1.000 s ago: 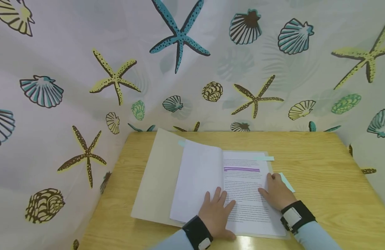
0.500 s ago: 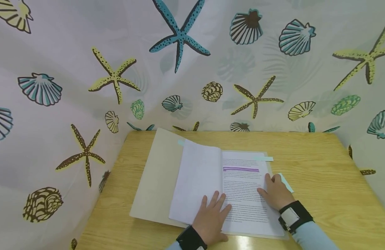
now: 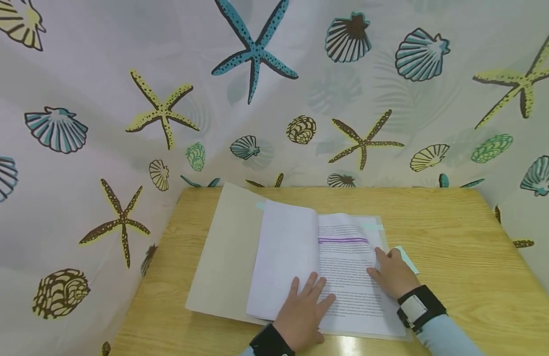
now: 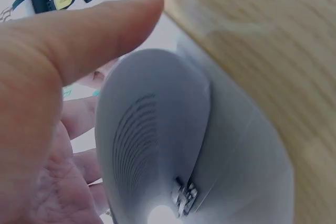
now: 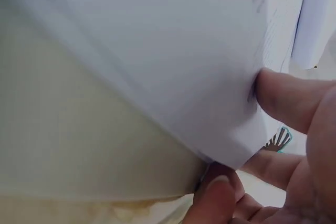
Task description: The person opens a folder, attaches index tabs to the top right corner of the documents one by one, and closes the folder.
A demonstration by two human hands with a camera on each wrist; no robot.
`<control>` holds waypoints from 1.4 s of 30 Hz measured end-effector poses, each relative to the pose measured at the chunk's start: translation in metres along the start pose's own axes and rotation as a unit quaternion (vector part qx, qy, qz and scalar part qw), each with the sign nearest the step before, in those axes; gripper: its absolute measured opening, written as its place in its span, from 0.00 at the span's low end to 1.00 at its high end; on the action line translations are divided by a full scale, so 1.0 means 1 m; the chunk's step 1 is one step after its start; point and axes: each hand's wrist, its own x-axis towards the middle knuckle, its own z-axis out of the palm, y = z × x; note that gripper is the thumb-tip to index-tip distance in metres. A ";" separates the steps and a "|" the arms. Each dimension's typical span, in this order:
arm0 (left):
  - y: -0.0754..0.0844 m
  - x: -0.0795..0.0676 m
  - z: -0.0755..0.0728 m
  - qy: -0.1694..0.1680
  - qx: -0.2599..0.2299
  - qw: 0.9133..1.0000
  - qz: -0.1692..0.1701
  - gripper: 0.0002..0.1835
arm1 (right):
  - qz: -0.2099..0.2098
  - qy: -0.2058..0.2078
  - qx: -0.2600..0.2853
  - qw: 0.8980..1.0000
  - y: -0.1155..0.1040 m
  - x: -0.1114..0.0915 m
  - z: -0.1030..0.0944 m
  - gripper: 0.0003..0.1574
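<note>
An open cream folder lies on the table, with turned white sheets on its left side and a printed page on its right. Two purple lines run across the upper text. My right hand pinches that page at its right edge; in the right wrist view the sheet bends between thumb and fingers. My left hand rests with spread fingers over the lower part of the sheets, near the fold. In the left wrist view, curved sheets and a metal clip show beside the thumb.
A pale blue tab sits at the page's upper right, another tab beside the right hand. The wooden table extends on both sides. A cloth printed with shells and starfish hangs behind and at the sides.
The printed page's top edge has lifted and bowed, and its upper right corner has pulled inward. The turned sheets have shifted slightly right. My left hand has slid a little left; the right hand has barely moved.
</note>
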 end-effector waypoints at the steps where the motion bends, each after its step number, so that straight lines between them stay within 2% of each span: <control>1: -0.001 -0.001 -0.001 0.005 -0.002 1.000 -0.001 0.50 | 0.001 -0.003 0.009 1.000 0.002 0.001 -0.001 0.48; 5: -0.005 -0.005 -0.006 0.038 -0.007 0.999 -0.005 0.49 | 0.003 -0.017 0.074 0.997 0.011 0.001 -0.008 0.56; 7: -0.007 -0.007 -0.008 0.048 -0.011 0.999 -0.006 0.48 | 0.000 -0.037 0.129 0.991 0.015 0.000 -0.015 0.59; 9: -0.008 -0.008 -0.009 0.052 -0.022 0.998 -0.008 0.49 | -0.006 -0.069 0.203 0.977 0.016 -0.003 -0.025 0.59; 12: -0.010 -0.010 -0.011 0.049 -0.041 0.998 -0.011 0.49 | -0.021 -0.120 0.301 0.946 0.015 -0.008 -0.043 0.53; 14: -0.010 -0.010 -0.012 0.049 -0.050 0.997 -0.011 0.49 | -0.040 -0.148 0.346 0.926 0.014 -0.011 -0.052 0.47; 17: -0.011 -0.009 -0.012 0.055 -0.061 0.997 -0.006 0.49 | -0.055 -0.177 0.387 0.903 0.009 -0.014 -0.058 0.41; 21: -0.010 -0.006 -0.012 0.058 -0.071 0.996 0.007 0.49 | -0.029 -0.190 0.431 0.882 0.000 -0.016 -0.050 0.40; 24: -0.009 -0.004 -0.012 0.058 -0.074 0.995 0.018 0.48 | -0.009 -0.188 0.453 0.871 -0.003 -0.016 -0.040 0.42; 29: -0.007 -0.001 -0.009 0.066 -0.076 0.994 0.032 0.48 | -0.015 -0.191 0.472 0.861 -0.005 -0.015 -0.029 0.43; 33: -0.008 -0.001 -0.007 0.072 -0.077 0.994 0.037 0.47 | -0.011 -0.198 0.473 0.859 -0.012 -0.017 -0.026 0.43; 36: -0.010 -0.003 -0.008 0.079 -0.083 0.993 0.027 0.44 | -0.008 -0.200 0.464 0.863 -0.020 -0.018 -0.026 0.43; 42: -0.018 -0.011 -0.019 0.108 -0.108 0.988 -0.016 0.39 | -0.031 -0.198 0.449 0.871 -0.035 -0.016 -0.023 0.38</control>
